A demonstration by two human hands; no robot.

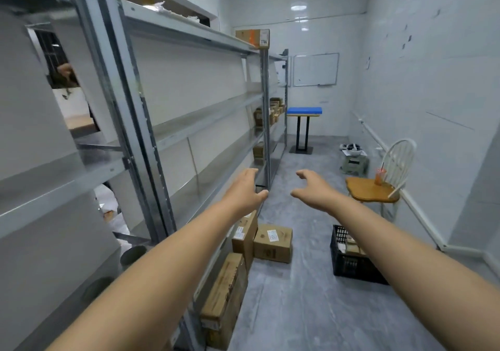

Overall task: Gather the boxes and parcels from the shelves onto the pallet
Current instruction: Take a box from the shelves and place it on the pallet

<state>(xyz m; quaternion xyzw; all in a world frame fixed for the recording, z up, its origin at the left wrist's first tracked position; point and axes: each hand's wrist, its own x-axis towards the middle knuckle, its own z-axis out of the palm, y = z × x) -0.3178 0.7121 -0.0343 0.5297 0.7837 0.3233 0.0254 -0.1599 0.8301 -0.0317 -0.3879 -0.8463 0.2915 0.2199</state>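
Hands reach forward at arm's length, both released and holding nothing: the left hand [244, 191] has straight fingers and a spread thumb, while the right hand [313, 188] has loosely bent fingers, palm down. Along the left runs a grey metal shelving rack [194, 39] with flat, smooth shelves and slotted uprights. One brown cardboard box with an orange patch [253, 38] sits on its top shelf at the far end, and small stacked cartons [274, 109] fill the middle shelves beyond it. On the mottled grey floor [297, 310] beside the rack's base lie a long scuffed carton [223, 296], an upright labelled carton [243, 238] and a squat cube-shaped box [273, 242] touching it. To the right stands a black lattice plastic crate [351, 266], near a round-seated wooden chair [372, 192] with white spindles. A blue-topped bench [304, 111] stands against the glossy far wall.
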